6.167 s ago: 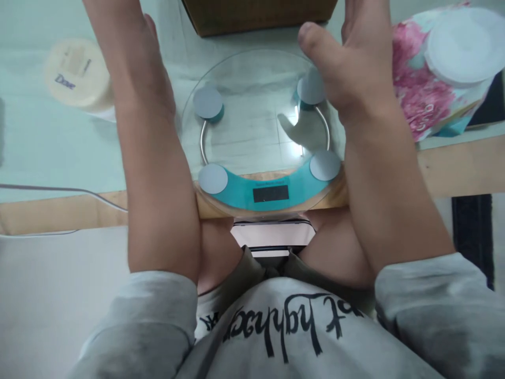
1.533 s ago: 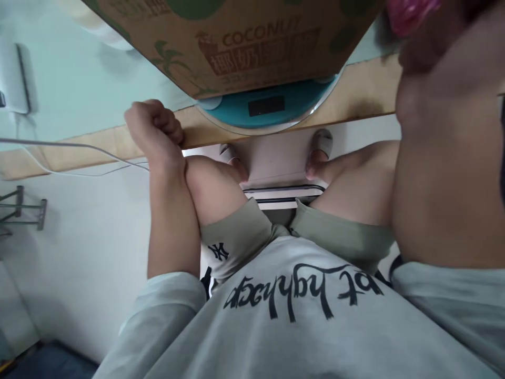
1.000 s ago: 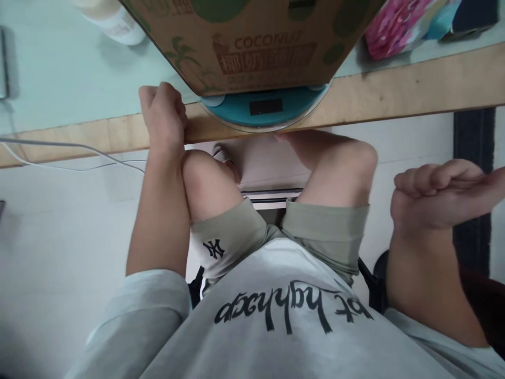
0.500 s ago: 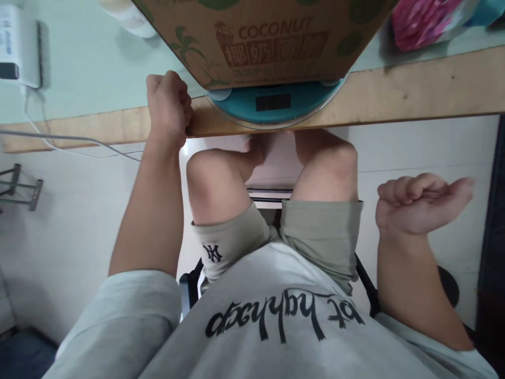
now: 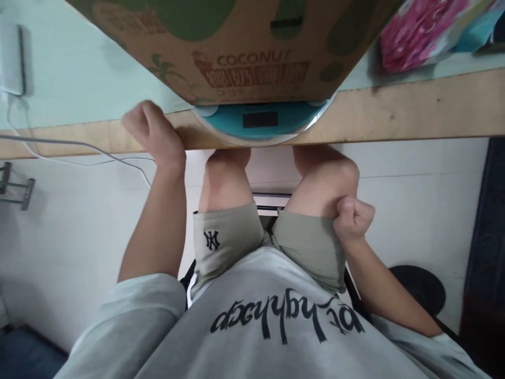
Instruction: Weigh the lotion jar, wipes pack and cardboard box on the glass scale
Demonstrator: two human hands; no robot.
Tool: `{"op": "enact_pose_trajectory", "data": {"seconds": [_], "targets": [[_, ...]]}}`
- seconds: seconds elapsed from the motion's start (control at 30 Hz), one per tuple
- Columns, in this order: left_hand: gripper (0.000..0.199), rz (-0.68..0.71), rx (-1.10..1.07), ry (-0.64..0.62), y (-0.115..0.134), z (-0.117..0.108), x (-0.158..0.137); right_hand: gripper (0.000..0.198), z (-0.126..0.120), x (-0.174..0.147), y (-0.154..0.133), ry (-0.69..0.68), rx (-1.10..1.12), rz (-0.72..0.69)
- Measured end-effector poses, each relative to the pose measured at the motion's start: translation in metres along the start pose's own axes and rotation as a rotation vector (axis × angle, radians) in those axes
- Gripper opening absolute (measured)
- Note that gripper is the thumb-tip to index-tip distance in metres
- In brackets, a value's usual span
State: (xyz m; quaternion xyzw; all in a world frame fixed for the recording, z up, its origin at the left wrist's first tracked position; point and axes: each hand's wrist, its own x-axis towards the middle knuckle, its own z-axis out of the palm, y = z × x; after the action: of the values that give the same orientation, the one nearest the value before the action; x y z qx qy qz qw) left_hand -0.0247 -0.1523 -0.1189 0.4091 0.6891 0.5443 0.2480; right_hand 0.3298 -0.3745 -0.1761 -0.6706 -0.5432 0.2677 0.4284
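My left hand [image 5: 153, 129] is curled into a fist at the table's front edge, left of the box, with nothing showing in it. Over my thigh, near the hem of the shorts, my right hand [image 5: 354, 217] is also a closed fist and appears to hold nothing. A brown cardboard box [image 5: 252, 79] printed COCONUT, with green shapes on it, stands on a round blue scale [image 5: 224, 122]. The scale's small display [image 5: 260, 120] looks dark. Neither hand touches the box or the scale.
On the table's pale green cover [image 5: 118, 73] lie a white charger-like block [image 5: 11, 60] with a cable and a pink plastic package [image 5: 418, 39]. The wooden table edge [image 5: 402, 113] runs across in front of my knees. A round black object [image 5: 420, 289] is low at the right.
My right hand has moved left and inward, from beside my leg to over the thigh. My left wrist has turned, and its fist now points further left. The view has shifted slightly.
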Motion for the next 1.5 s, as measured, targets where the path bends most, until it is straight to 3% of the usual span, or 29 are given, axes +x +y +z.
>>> {"op": "enact_pose_trajectory", "data": {"seconds": [0.1,0.37,0.5,0.67,0.83,0.97,1.1,1.3,1.5], "targets": [[0.049,0.167,0.192,0.103,-0.004,0.0,-0.009,0.048,-0.002,0.003,0.001,-0.08,-0.1,-0.116],[0.049,0.079,0.248,0.092,-0.007,-0.004,-0.003,0.041,-0.036,0.016,0.005,-0.116,-0.29,-0.281],[0.049,0.065,0.224,0.064,-0.013,-0.009,0.0,0.041,-0.05,0.015,0.016,-0.072,-0.37,-0.274],[0.05,0.075,0.155,0.003,-0.021,-0.014,0.002,0.042,-0.045,0.001,0.021,-0.047,-0.453,-0.237],[0.045,0.081,0.064,-0.159,-0.021,-0.025,-0.005,0.044,-0.021,-0.003,0.0,-0.046,-0.536,-0.192],[0.039,0.075,-0.001,-0.264,-0.015,-0.035,-0.013,0.046,0.001,0.013,-0.024,-0.096,-0.598,-0.182],[0.037,0.032,-0.037,-0.329,-0.01,-0.039,-0.016,0.049,0.001,0.035,-0.039,-0.113,-0.672,-0.161],[0.034,0.042,-0.015,-0.319,-0.005,-0.039,-0.016,0.052,-0.011,0.052,-0.029,-0.081,-0.682,-0.11],[0.039,0.09,-0.046,-0.238,-0.004,-0.028,-0.014,0.055,-0.015,0.044,-0.022,-0.045,-0.609,-0.074]]}}
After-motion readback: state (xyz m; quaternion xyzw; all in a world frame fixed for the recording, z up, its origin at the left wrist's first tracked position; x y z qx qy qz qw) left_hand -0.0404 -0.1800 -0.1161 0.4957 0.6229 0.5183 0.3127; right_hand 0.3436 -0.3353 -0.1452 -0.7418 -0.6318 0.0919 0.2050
